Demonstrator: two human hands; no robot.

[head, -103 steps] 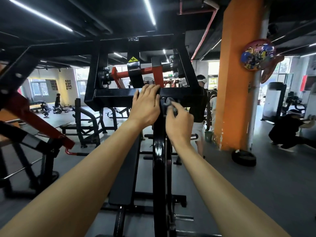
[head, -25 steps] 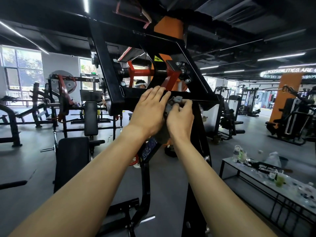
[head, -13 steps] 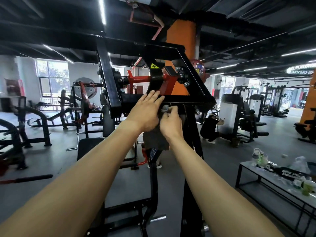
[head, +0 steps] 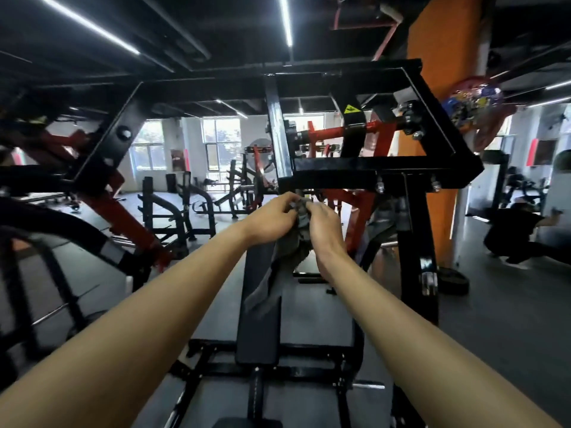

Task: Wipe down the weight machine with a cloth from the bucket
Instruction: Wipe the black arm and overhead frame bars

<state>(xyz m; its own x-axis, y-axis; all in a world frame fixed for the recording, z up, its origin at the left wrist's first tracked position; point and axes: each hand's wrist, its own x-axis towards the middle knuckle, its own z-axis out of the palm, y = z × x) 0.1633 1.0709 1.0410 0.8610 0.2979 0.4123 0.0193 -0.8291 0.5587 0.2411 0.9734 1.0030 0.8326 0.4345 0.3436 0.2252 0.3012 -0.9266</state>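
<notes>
The black weight machine frame point(head: 370, 166) with red pivot parts stands straight ahead, its crossbar at head height. Just below that crossbar, both hands hold a grey cloth point(head: 289, 261). My left hand point(head: 272, 217) pinches the cloth's top from the left. My right hand point(head: 324, 225) grips the bunched top from the right. The rest of the cloth hangs down loose in front of the black padded bench point(head: 262, 319). Neither hand touches the frame. No bucket is in view.
An orange pillar point(head: 438, 118) rises behind the machine on the right. A person in black point(head: 522, 236) crouches on the floor at far right. Another red and black machine point(head: 92, 186) stands close on the left. A tyre-like ring point(head: 452, 282) lies by the pillar's base.
Both hands have come down off the crossbar and now hold the cloth between them below it. The view has swung left, so the side table with bottles is gone.
</notes>
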